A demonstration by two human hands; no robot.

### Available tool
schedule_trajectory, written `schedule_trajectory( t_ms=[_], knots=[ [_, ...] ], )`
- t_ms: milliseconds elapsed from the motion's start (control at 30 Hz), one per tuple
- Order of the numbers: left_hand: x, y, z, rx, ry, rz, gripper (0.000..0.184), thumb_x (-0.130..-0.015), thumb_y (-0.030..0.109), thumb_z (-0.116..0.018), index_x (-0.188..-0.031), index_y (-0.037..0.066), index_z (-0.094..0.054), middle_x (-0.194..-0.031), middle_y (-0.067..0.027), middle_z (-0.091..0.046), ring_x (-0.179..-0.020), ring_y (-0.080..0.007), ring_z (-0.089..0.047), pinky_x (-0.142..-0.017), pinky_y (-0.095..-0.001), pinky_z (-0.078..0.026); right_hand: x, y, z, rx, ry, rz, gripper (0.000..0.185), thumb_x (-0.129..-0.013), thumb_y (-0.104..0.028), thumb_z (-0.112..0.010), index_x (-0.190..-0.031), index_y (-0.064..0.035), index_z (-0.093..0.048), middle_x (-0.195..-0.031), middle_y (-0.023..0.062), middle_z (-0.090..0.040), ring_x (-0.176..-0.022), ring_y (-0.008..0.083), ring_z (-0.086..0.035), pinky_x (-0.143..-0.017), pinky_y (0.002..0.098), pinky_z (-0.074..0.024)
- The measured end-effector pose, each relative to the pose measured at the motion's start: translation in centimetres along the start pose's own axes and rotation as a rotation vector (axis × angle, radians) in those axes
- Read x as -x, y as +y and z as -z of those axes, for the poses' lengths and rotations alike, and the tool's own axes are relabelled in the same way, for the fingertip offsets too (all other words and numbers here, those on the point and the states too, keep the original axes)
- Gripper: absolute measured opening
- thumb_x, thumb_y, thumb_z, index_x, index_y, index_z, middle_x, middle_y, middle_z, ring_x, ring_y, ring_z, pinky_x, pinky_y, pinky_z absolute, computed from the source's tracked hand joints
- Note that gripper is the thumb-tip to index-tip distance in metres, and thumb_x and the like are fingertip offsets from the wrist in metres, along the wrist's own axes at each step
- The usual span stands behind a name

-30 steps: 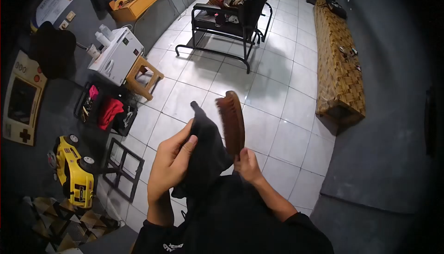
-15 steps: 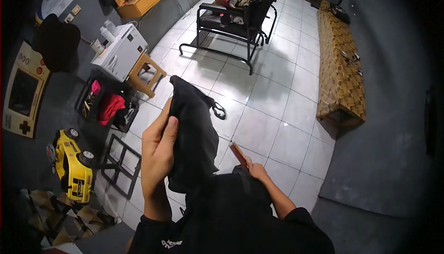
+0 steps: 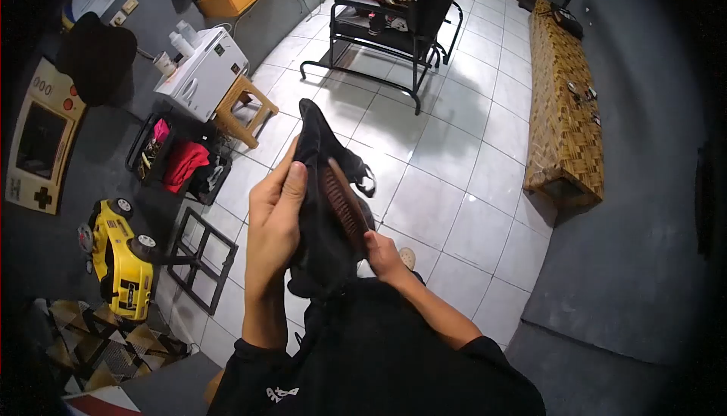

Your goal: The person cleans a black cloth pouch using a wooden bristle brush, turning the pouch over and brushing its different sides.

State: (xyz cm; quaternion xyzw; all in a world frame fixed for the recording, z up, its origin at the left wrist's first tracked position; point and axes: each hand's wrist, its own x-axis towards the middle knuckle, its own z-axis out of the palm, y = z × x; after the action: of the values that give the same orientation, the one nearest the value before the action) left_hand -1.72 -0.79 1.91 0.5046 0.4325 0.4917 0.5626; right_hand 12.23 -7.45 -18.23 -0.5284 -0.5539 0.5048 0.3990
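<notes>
My left hand (image 3: 276, 215) grips a piece of black fabric (image 3: 316, 158) along its left edge, with the thumb lying on top. The fabric narrows to a tip pointing up, and a small loop or buckle hangs from its right side. In my right hand (image 3: 386, 255) is a brown brush (image 3: 343, 200), held by its lower end. The brush lies tilted against the fabric, its bristle side facing left. Whether the bristles press into the cloth cannot be made out.
Ahead stands a black metal chair (image 3: 386, 37) piled with clothes. A woven bench (image 3: 564, 113) runs along the right wall. On the left are a white cabinet (image 3: 204, 75), a wooden stool (image 3: 246, 113), a black cart (image 3: 182, 158), a yellow toy car (image 3: 121, 261) and a black frame (image 3: 198, 258).
My right hand has brought the brush up and left, from beside the fabric onto it. My left hand and the fabric have shifted slightly up and right since half a second ago.
</notes>
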Motion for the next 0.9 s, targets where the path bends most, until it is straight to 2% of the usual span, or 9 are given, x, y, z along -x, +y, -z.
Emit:
schedule_trajectory(
  t_ms=[67, 100, 233, 267, 400, 533, 600, 767, 900],
  knots=[
    [0.0, 0.5, 0.6, 0.019, 0.026, -0.002, 0.043, -0.095, 0.019, -0.045, -0.129, -0.007, -0.04, -0.108, -0.0072, -0.057, -0.094, -0.0086, -0.052, -0.082, -0.019, -0.04, 0.2, 6.8, -0.1, 0.16, -0.047, -0.162, 0.053, -0.094, -0.044, -0.031, -0.095, 0.002, -0.056, -0.09, 0.0262, -0.058, -0.091, 0.043, -0.054, -0.075, 0.0425, -0.0428],
    [0.1, 1.0, 0.2, 0.053, 0.034, -0.022, 0.043, -0.095, 0.019, -0.045, -0.129, -0.007, -0.04, -0.108, -0.007, -0.057, -0.094, -0.0085, -0.053, -0.083, -0.0189, -0.04, 0.9, 12.1, 0.0, 0.371, -0.057, -0.191, 0.04, -0.095, -0.03, -0.034, -0.089, -0.0002, -0.061, -0.074, 0.0248, -0.057, -0.07, 0.0401, -0.056, -0.064, 0.0428, -0.0428],
    [-0.2, 0.5, 0.8, 0.11, 0.064, 0.012, 0.041, -0.096, 0.019, -0.043, -0.129, -0.006, -0.041, -0.112, -0.0078, -0.057, -0.096, -0.0099, -0.054, -0.086, -0.0206, -0.041, 4.3, 31.2, 1.0, 0.656, -0.355, -0.217, 0.046, -0.094, -0.037, -0.031, -0.096, -0.0024, -0.062, -0.081, 0.0282, -0.057, -0.079, 0.0458, -0.053, -0.074, 0.0484, -0.0414],
    [-0.3, 0.4, 0.8, 0.169, 0.041, 0.032, 0.041, -0.096, 0.019, -0.042, -0.129, -0.006, -0.04, -0.113, -0.0081, -0.056, -0.097, -0.0103, -0.054, -0.086, -0.021, -0.041, 4.4, 25.4, 1.9, 0.628, -0.311, -0.444, 0.051, -0.095, -0.038, -0.03, -0.088, 0.0025, -0.06, -0.077, 0.0288, -0.055, -0.078, 0.0461, -0.052, -0.073, 0.0477, -0.041],
    [-0.9, -0.4, 0.7, 0.102, 0.013, 0.023, 0.043, -0.096, 0.02, -0.041, -0.13, -0.006, -0.039, -0.116, -0.0088, -0.054, -0.101, -0.011, -0.052, -0.087, -0.022, -0.04, 1.5, 11.4, 2.6, -0.016, 0.016, -0.507, 0.055, -0.095, -0.048, -0.029, -0.071, -0.0024, -0.048, -0.058, 0.0074, -0.047, -0.052, 0.0195, -0.047, -0.051, 0.0335, -0.037],
    [-0.8, -0.8, -0.4, 0.087, -0.031, 0.023, 0.043, -0.097, 0.021, -0.04, -0.13, -0.007, -0.038, -0.115, -0.009, -0.054, -0.101, -0.0105, -0.051, -0.087, -0.0219, -0.04, 1.2, -4.1, 2.7, -0.436, -0.016, -0.307, 0.066, -0.091, -0.06, -0.025, -0.08, 0.0016, -0.047, -0.058, 0.0, -0.043, -0.051, 0.0131, -0.04, -0.049, 0.0282, -0.035],
    [-0.9, -0.6, -1.0, 0.035, -0.046, -0.01, 0.043, -0.097, 0.022, -0.039, -0.13, -0.007, -0.038, -0.113, -0.0086, -0.055, -0.1, -0.0102, -0.05, -0.086, -0.0216, -0.04, 1.4, -8.6, 2.6, -0.096, 0.012, 0.077, 0.071, -0.091, -0.06, -0.02, -0.088, 0.0045, -0.051, -0.06, 0.0024, -0.044, -0.058, 0.0107, -0.04, -0.052, 0.0265, -0.0346],
    [-0.8, 1.9, -1.5, 0.137, -0.019, -0.049, 0.043, -0.098, 0.025, -0.038, -0.127, -0.006, -0.042, -0.098, -0.0031, -0.058, -0.086, -0.0059, -0.05, -0.078, -0.019, -0.041, -1.0, 0.4, -0.4, 0.004, 0.015, 0.036, 0.063, -0.094, -0.053, -0.023, -0.097, 0.0016, -0.055, -0.069, 0.0186, -0.056, -0.067, 0.0327, -0.057, -0.058, 0.0377, -0.0417],
    [-0.6, 2.0, -1.4, 0.193, -0.027, -0.036, 0.043, -0.097, 0.026, -0.039, -0.126, -0.006, -0.044, -0.094, -0.0016, -0.057, -0.083, -0.005, -0.05, -0.075, -0.0189, -0.041, 0.8, 16.8, 0.9, 0.764, -0.356, -0.097, 0.03, -0.091, -0.021, -0.036, -0.116, -0.0055, -0.045, -0.084, 0.0248, -0.061, -0.073, 0.0413, -0.059, -0.064, 0.0491, -0.0468]
  ],
)
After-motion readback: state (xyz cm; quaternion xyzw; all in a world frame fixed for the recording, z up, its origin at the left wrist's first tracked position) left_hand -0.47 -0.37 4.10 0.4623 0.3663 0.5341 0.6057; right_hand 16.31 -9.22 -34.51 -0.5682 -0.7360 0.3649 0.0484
